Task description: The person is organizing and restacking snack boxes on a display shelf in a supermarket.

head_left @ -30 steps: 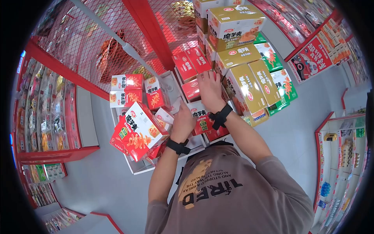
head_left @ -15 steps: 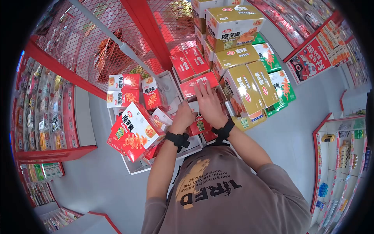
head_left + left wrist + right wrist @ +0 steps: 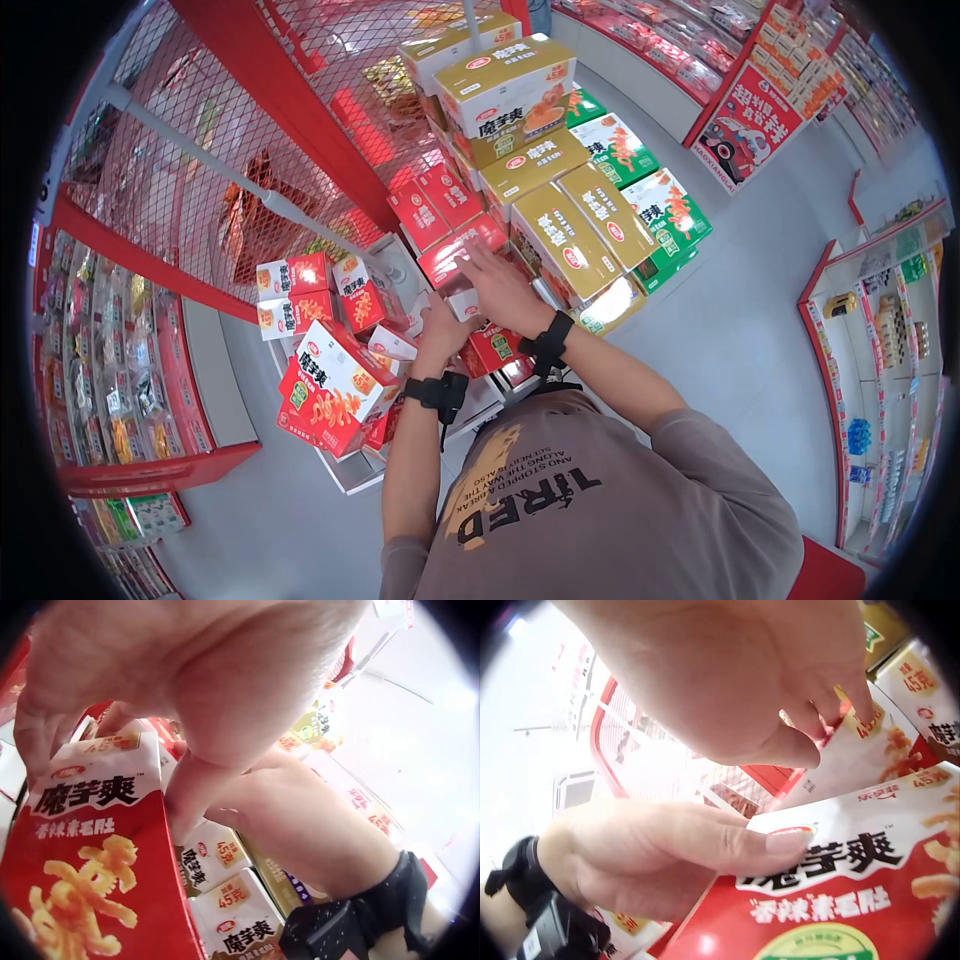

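In the head view my left hand (image 3: 443,333) is at the near end of a row of red-and-white boxes. The left wrist view shows its fingers and thumb gripping the sides of an upright box (image 3: 90,862); in the right wrist view its thumb (image 3: 780,849) lies across that box's printed face. My right hand (image 3: 503,292) is just right of it, fingers stretched over a red box (image 3: 450,258) behind. The right wrist view shows the right fingers (image 3: 825,709) at the edge of that box, its thumb above the gripped box.
Gold boxes (image 3: 570,245) are stacked close on the right, with green boxes (image 3: 660,215) beyond. Loose red-and-white boxes (image 3: 335,390) lie left in the white display bin (image 3: 350,487). A red post (image 3: 300,120) and metal mesh stand behind; shelves line both sides.
The head view has turned, shifting the display down and left. My right hand has drawn back from the rear red boxes, and the red box under its fingers has straightened against them.
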Available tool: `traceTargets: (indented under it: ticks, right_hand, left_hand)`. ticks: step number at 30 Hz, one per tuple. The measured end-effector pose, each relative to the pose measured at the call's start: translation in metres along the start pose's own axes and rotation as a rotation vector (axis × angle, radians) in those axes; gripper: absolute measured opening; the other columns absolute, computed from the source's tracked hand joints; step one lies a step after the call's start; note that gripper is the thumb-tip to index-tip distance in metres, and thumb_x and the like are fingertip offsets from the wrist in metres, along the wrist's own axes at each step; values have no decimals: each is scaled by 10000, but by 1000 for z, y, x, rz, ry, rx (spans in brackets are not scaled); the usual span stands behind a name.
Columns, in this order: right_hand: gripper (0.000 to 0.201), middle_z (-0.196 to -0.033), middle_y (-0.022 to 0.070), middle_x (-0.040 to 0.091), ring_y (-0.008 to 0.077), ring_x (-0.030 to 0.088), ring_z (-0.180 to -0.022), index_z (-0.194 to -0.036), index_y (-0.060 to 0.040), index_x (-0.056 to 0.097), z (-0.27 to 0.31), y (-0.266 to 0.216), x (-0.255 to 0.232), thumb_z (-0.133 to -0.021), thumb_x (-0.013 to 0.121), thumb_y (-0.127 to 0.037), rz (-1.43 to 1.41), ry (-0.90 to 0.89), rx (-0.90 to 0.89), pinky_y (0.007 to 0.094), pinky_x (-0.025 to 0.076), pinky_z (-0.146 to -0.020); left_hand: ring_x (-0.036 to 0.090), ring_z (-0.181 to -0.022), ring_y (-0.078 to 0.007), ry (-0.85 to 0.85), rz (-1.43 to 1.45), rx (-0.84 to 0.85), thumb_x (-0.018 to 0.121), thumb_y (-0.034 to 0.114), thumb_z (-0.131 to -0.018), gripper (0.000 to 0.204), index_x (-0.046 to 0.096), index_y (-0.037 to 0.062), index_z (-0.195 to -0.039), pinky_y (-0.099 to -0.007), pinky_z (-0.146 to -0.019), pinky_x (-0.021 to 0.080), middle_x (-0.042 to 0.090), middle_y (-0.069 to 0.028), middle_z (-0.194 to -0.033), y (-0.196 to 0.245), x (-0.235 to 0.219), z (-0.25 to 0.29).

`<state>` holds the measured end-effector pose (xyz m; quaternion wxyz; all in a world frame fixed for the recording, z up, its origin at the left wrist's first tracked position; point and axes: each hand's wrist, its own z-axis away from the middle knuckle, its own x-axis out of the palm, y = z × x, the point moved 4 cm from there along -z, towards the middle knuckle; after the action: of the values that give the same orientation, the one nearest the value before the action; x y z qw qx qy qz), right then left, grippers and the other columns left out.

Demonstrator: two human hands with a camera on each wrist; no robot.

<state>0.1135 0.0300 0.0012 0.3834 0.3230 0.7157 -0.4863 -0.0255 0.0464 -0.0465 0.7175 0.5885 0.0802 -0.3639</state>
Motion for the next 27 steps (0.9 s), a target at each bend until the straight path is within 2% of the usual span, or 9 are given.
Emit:
traceTargets:
  ticks: [5,7,9,12,15,21,23,26,27]
  right_hand:
    - [657,-1420,248,431,394,431,-1316,-1328,1,485,25,-15,-33,-701,679,29,-278,-90,-111,453,388,-1034]
    - [713,-1443,256,399,394,405,-1337,-1379,-22,443,41,-27,-51,-707,675,26,-156,-73,-165,463,368,-1038]
    - [832,-1484,269,336,396,355,-1373,-1454,-60,365,52,-35,-63,-693,689,36,-116,-73,-193,479,330,-1053]
    - [892,-1483,264,341,388,363,-1369,-1456,-60,361,57,-44,-83,-649,722,56,-77,35,-198,468,331,-1054]
    - [922,-1479,241,363,378,386,-1353,-1467,-89,356,55,-56,-102,-644,741,63,-84,-7,-188,465,347,-1054]
    - [903,-1312,160,506,346,515,-1206,-1449,-138,380,55,-53,-112,-661,809,-31,-566,-238,59,408,450,-984]
    - [857,-1264,146,521,341,539,-1160,-1406,-119,411,60,-52,-108,-656,818,-38,-512,-190,18,393,469,-954]
    - [742,-1249,142,518,353,550,-1127,-1313,-80,456,64,-50,-105,-662,809,-30,-482,-107,0,399,481,-931]
    - [736,-1253,155,508,369,539,-1140,-1316,-74,448,65,-48,-106,-670,798,-21,-476,-98,7,414,477,-937]
  left_hand:
    - [526,-1142,-414,156,-43,90,851,173,-659,876,341,-43,-1338,-464,-966,443,543,-278,-1225,51,-9,38]
    - [590,-1146,-366,263,-125,206,866,140,-622,853,396,-23,-1315,-429,-939,480,563,-250,-1258,66,-13,50]
    - [572,-1160,-377,278,-191,288,861,132,-615,893,370,-6,-1349,-440,-953,471,539,-251,-1287,79,-15,60]
    - [561,-1170,-368,247,-211,321,860,123,-602,951,339,13,-1389,-436,-965,468,520,-240,-1312,101,-24,79]
    - [525,-1180,-355,208,-81,368,854,122,-621,957,332,25,-1417,-432,-974,448,518,-201,-1296,119,-36,99]
    - [558,-1180,-304,174,-52,611,883,127,-589,1099,245,23,-1477,-389,-1000,449,533,-199,-1298,114,-50,118]
    - [536,-1211,-308,175,-37,677,906,166,-568,1142,237,20,-1482,-402,-1025,423,520,-197,-1328,112,-52,124]
    - [513,-1225,-316,246,-437,603,917,209,-548,1181,228,32,-1490,-425,-1031,401,525,-177,-1320,121,-67,138]
    - [493,-1231,-337,228,-400,565,906,234,-564,1106,295,30,-1463,-438,-1036,385,526,-171,-1306,119,-72,140]
